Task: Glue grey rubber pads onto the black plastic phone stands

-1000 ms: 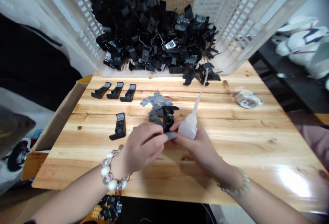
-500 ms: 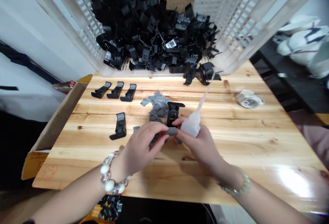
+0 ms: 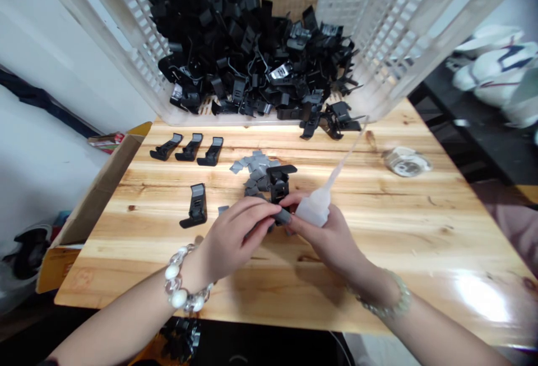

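Observation:
My left hand (image 3: pixel 235 237) grips the lower part of a black plastic clip (image 3: pixel 279 184), which stands upright above my fingers. My right hand (image 3: pixel 325 234) holds a translucent squeeze bottle (image 3: pixel 313 209) with a long thin nozzle pointing up and right. A small grey pad (image 3: pixel 283 217) sits at my right fingertips, against the clip's lower end. Just behind the hands lies a heap of similar grey pads (image 3: pixel 256 172). Nearby on the table, several finished-looking black clips (image 3: pixel 211 151) stand in a row, and another (image 3: pixel 197 206) lies alone.
A white slatted crate (image 3: pixel 138 29) heaped with black clips (image 3: pixel 235 46) stands at the far edge of the wooden table (image 3: pixel 378 231). A roll of clear tape (image 3: pixel 406 161) lies at the right. A cardboard box (image 3: pixel 94 209) adjoins the left edge.
The bottle has tilted further, swinging its nozzle tip to the right. The grey pad has turned slightly at my fingertips, and the clip has shifted a little right since the oldest frame.

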`<control>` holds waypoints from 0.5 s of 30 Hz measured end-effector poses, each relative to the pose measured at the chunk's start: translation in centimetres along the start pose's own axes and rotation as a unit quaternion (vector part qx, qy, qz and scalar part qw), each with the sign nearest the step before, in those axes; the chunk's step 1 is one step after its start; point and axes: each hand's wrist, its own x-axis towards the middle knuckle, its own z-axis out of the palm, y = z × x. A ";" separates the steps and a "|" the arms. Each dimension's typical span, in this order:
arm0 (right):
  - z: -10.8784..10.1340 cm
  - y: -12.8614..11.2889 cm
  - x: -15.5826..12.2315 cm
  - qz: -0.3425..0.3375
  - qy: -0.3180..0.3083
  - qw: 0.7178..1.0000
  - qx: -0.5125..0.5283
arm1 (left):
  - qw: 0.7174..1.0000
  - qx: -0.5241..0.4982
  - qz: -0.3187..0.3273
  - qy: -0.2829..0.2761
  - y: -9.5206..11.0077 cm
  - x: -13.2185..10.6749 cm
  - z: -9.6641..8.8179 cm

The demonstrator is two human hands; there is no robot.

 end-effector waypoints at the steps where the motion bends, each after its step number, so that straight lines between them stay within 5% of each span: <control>1: 0.0 0.0 0.0 0.000 -0.005 1.000 0.000 | 1.000 -0.011 0.006 -0.003 0.0 0.1 0.0; 5: 0.0 0.1 0.1 0.000 -0.020 1.000 -0.003 | 0.998 -0.067 -0.014 -0.004 0.0 0.1 0.2; 9: 0.0 0.1 0.1 0.005 0.013 1.000 0.005 | 0.960 -0.209 -0.184 0.029 0.2 0.0 0.5; 12: -0.1 -0.1 0.1 0.000 -0.020 1.000 -0.019 | 0.917 -0.277 -0.286 -0.022 0.3 0.6 0.4; 15: -0.2 -0.3 0.0 0.009 -0.071 0.997 -0.035 | 0.913 -0.283 -0.284 -0.070 0.1 1.2 0.0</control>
